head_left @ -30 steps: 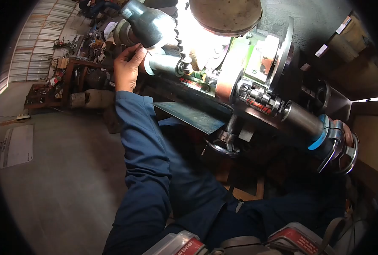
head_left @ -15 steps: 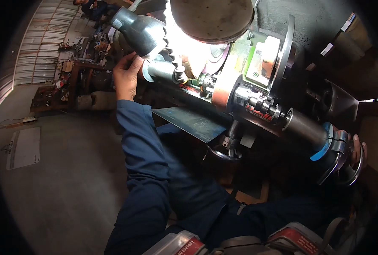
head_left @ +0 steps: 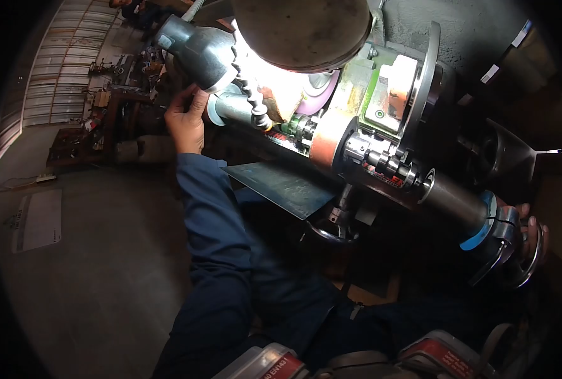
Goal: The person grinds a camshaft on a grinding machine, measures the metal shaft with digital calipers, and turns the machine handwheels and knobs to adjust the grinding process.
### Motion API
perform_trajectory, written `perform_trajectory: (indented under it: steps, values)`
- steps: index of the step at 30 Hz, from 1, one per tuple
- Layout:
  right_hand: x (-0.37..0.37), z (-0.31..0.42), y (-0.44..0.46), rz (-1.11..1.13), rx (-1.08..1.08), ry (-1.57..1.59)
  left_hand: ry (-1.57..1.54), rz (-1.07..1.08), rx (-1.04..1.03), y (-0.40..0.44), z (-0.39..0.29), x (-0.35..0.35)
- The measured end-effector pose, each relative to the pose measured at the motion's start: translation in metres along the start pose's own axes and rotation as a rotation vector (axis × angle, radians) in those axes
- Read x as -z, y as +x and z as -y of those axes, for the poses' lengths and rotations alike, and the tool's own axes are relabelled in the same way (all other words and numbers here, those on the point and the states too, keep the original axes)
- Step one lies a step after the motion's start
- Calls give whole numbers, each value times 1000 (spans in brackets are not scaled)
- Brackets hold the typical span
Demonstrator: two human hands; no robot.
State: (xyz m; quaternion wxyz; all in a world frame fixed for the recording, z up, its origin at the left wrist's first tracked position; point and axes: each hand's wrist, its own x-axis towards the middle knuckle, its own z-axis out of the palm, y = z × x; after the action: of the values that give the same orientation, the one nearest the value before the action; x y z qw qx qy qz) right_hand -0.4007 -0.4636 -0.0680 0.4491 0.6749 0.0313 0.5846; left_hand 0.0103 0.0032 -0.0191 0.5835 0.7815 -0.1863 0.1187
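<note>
My left hand (head_left: 186,123) is at the left end of a cylindrical grinding machine. Its fingers curl up behind a dark motor-like housing (head_left: 199,54) and beside a grey cylinder (head_left: 237,106), so what they grip is hidden. At the far right, my right hand (head_left: 536,235) has its fingers wrapped at a chrome handwheel (head_left: 533,265), partly behind it. Between the hands, a shiny stepped shaft (head_left: 385,161) lies in line with a dark tailstock barrel (head_left: 453,194) with a blue ring. A pinkish grinding wheel (head_left: 321,95) stands behind the brightly lit work area.
A large round lamp shade (head_left: 303,28) hangs over the machine, close to a segmented coolant hose (head_left: 243,82). Below are a flat metal plate (head_left: 281,186) and a lower handwheel (head_left: 331,232). A cluttered bench (head_left: 82,145) and another person (head_left: 136,9) are at the back left.
The view has shifted slightly, so the lamp shade and dark housing appear farther left. Both hands keep nearly the same places on the machine, with small shifts of the fingers.
</note>
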Motion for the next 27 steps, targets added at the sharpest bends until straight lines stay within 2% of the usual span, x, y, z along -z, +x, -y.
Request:
perform_trajectory:
  steps: [17,27]
  values:
    - [17,5,14,141,-168,244,-66,19,35,6,1,0]
    - [44,8,16,339,-381,443,-87,25,44,5,-4,-2]
